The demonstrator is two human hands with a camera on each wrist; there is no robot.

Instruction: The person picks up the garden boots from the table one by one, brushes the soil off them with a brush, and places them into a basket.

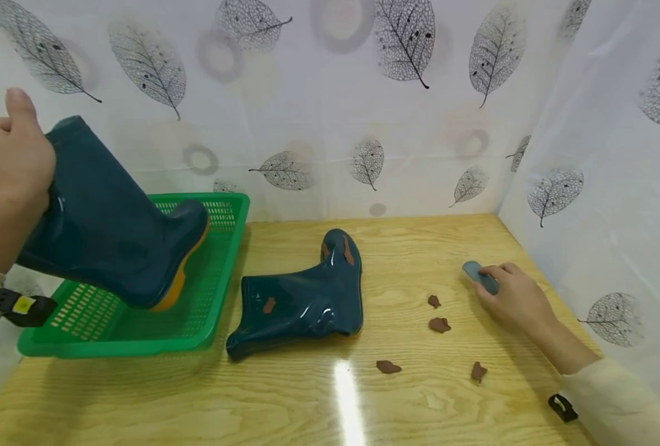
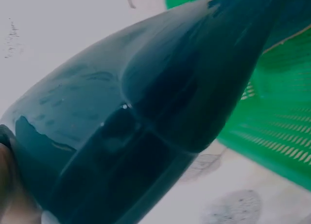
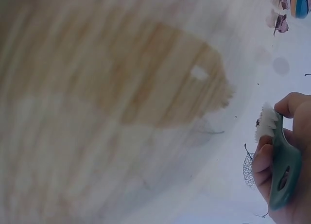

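Note:
My left hand (image 1: 12, 155) grips a dark teal rubber boot (image 1: 112, 217) by its shaft, thumb pointing up. This boot tilts over the green basket (image 1: 226, 272), its yellow-orange sole facing down and to the right. In the left wrist view the boot's glossy shaft (image 2: 160, 93) fills most of the picture. A second rubber boot (image 1: 299, 306) lies on its side on the table, with brown patches on its toe and shaft. At the table's right, my right hand (image 1: 516, 297) holds a scrub brush (image 3: 286, 165) with a grey-green handle and white bristles.
Several brown flakes (image 1: 439, 324) are scattered on the wooden table (image 1: 408, 254) between the lying boot and my right hand. A white leaf-patterned curtain (image 1: 319, 111) borders the table at the back and right. Glare shows near the front.

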